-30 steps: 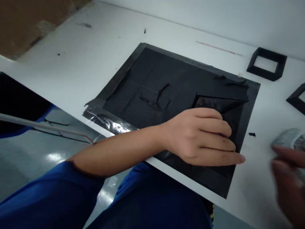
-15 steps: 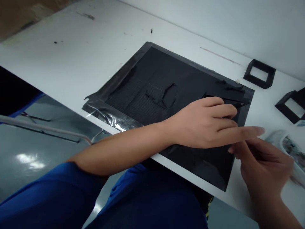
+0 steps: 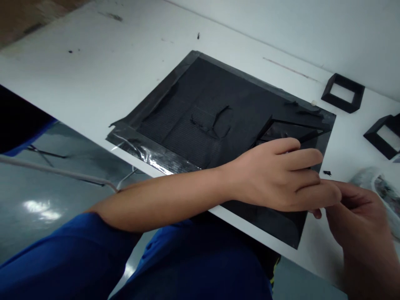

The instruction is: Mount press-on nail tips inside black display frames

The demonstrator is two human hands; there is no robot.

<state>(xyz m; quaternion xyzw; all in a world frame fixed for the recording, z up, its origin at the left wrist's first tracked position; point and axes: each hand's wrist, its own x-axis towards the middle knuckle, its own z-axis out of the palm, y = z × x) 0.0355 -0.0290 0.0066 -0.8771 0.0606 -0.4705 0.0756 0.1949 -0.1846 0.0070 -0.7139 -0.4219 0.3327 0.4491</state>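
Observation:
My left hand [image 3: 278,175] reaches across a black sheet-covered mat [image 3: 175,112], palm down, its fingers bent together. Its fingertips meet those of my right hand [image 3: 359,208] past the mat's right edge. My right hand is closed in a pinch, and whatever sits between the fingertips of both hands is hidden. Partly under my left hand lies a black rectangular frame [image 3: 293,125] on the mat. A small black scrap [image 3: 327,173] rests on the white table just beyond my fingers.
Two more black frames stand at the right, one farther back [image 3: 343,92] and one nearer the edge of view [image 3: 383,135]. A clear plastic bag or container [image 3: 371,179] is beside my right hand. Torn dark strips [image 3: 308,111] lie at the mat's far right corner.
My left hand has shifted slightly nearer and right, its index finger now bent rather than stretched out. More of the frame beneath it shows, and a black scrap is visible on the table.

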